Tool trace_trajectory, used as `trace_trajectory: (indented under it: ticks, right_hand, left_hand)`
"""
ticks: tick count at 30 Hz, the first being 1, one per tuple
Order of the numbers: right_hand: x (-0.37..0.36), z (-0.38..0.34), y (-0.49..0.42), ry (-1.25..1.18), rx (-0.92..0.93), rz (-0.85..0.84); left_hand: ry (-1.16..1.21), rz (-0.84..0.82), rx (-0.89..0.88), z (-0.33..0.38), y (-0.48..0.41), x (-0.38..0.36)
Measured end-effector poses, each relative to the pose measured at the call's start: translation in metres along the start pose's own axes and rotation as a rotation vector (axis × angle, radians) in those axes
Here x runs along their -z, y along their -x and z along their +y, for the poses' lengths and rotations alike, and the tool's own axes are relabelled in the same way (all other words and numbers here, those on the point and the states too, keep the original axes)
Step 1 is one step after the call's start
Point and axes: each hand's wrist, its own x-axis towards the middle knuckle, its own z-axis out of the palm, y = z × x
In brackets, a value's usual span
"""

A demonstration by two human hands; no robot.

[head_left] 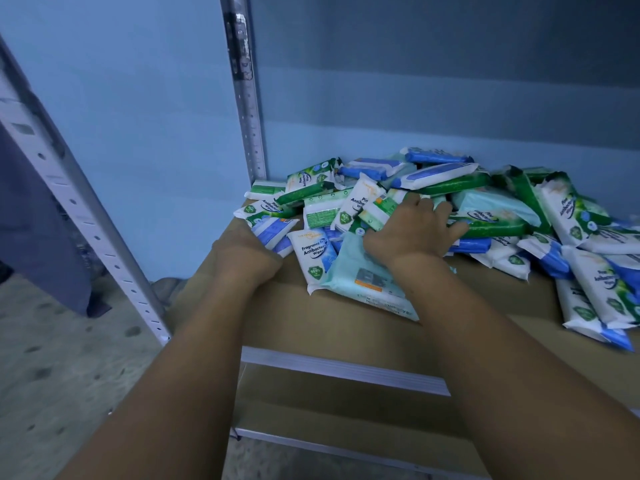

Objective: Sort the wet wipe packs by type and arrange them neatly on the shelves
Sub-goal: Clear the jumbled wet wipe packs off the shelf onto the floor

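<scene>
Both hands work the near-left edge of a mixed pile on the shelf (349, 317).

Nearest, a large teal pack (360, 282) lies flat under the right hand (412, 233), whose fingers (417, 204) are spread flat on the packs. The left hand (247, 249) touches a blue-and-white pack (273, 232), its fingers hidden, so I cannot tell their state. Beyond, the pile of wipe packs (485, 188) heaps rightward, nearer the right hand.

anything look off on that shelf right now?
Yes: the wet wipe packs lie in one jumbled heap on the shelf, with green, blue and pale teal types mixed, overlapping at all angles, none lined up. The right hand rests on the heap; the left hand is at its left edge, fingers hidden.
</scene>
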Motion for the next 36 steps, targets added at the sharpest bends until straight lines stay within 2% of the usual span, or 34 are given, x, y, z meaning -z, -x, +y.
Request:
trace_trajectory:
  ticks: [3,5,12,18,22,25,27,29,32,34,36]
  right_hand:
    - [0.007,0.005,0.005,0.017,0.051,-0.145]
    - [0.006,0.006,0.009,0.058,0.042,-0.180]
    - [-0.011,0.003,0.014,0.140,0.006,-0.048]
    - [-0.006,0.004,0.014,0.106,0.025,-0.073]
    - [0.006,0.008,0.027,-0.077,0.021,-0.007]
    - [0.026,0.012,0.049,-0.336,0.034,0.154]
    - [0.042,0.019,0.068,-0.490,0.071,0.196]
    - [0.059,0.033,0.095,-0.637,0.125,0.114]
    - [0.080,0.068,0.149,-0.899,0.183,-0.138]
    - [0.088,0.102,0.182,-0.946,0.246,-0.378]
    - [0.082,0.141,0.202,-0.838,0.282,-0.704]
  left_hand:
    - [-0.141,-0.073,0.000,-0.001,0.002,0.005]
    - [-0.224,-0.110,0.006,0.000,0.004,0.006]
    - [-0.285,-0.193,0.065,-0.002,0.013,0.015]
    - [-0.265,-0.207,0.035,-0.002,0.018,0.012]
    - [-0.199,-0.156,0.022,-0.006,0.024,0.020]
    - [-0.195,-0.102,0.015,-0.010,0.042,0.039]
    - [-0.203,-0.060,-0.006,-0.014,0.060,0.051]
    - [-0.207,-0.024,-0.040,-0.017,0.082,0.064]
    - [-0.207,-0.021,-0.102,-0.022,0.122,0.085]
    - [-0.201,-0.074,-0.168,-0.027,0.155,0.097]
    - [-0.185,-0.150,-0.248,-0.036,0.191,0.104]
